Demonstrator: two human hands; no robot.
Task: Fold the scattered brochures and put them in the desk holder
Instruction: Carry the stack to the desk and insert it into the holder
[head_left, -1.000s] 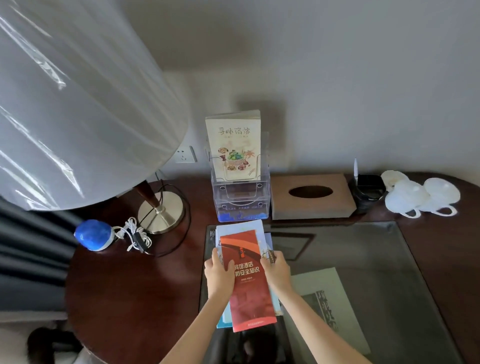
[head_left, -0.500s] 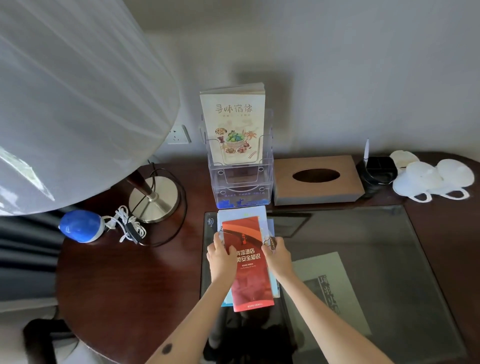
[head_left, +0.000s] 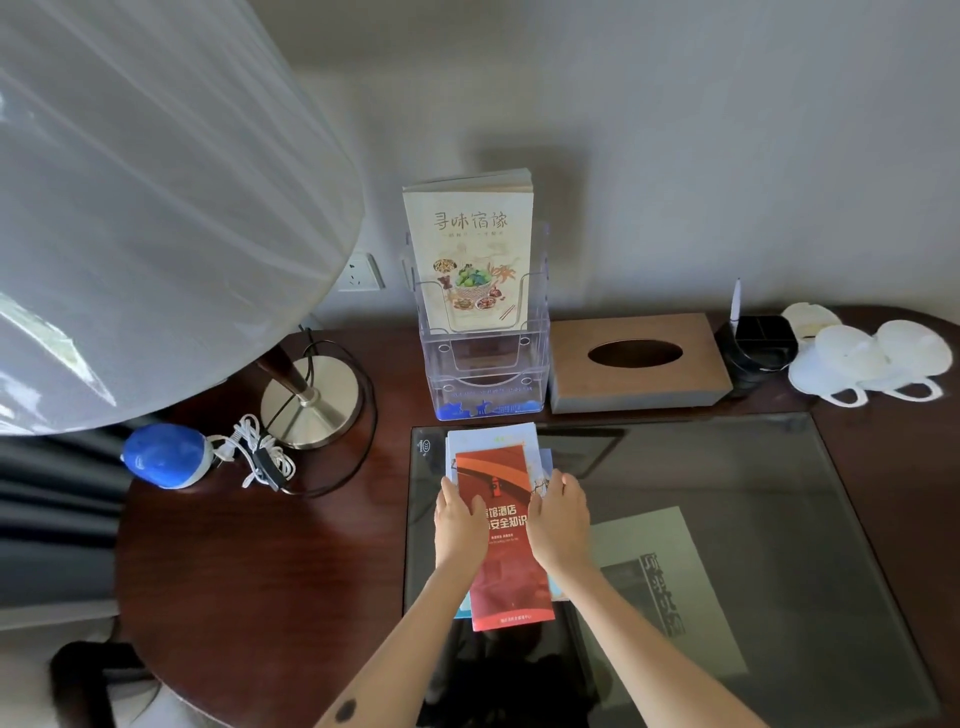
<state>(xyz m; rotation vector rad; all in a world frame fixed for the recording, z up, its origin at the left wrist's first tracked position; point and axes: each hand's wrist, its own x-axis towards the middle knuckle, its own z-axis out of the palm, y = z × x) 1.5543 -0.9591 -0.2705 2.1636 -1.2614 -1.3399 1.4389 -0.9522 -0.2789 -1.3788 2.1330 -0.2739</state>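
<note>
Both hands clasp a stack of brochures (head_left: 491, 441) from its two long sides: the left hand (head_left: 460, 525) lies along the left edge and the right hand (head_left: 561, 519) curls round the right edge, with the thumbs on the top cover. Whether the stack rests on the glass or is lifted just off it cannot be told.

A big white lampshade (head_left: 156, 208) fills the far left. The dark wooden desk (head_left: 260, 571) carries a glass pane (head_left: 727, 467) on its right half, and a grey printed sheet (head_left: 670, 587) lies under the glass to the right of the hands. A brown tissue box (head_left: 639, 364) sits against the far wall. Just left of it stands the clear tiered desk holder (head_left: 485, 374), directly beyond the stack; a cream brochure (head_left: 470, 249) stands upright in its back tier, and the front tiers look clear.

The top of the stack is a red brochure (head_left: 506, 571), with pale ones showing beyond it. At the far right lie white cup-shaped things with loops (head_left: 872, 364), beside a black pen tray (head_left: 758, 343). Left of the holder are the lamp base (head_left: 311, 405) and a blue-and-white thing with a bundled cord (head_left: 163, 454).
</note>
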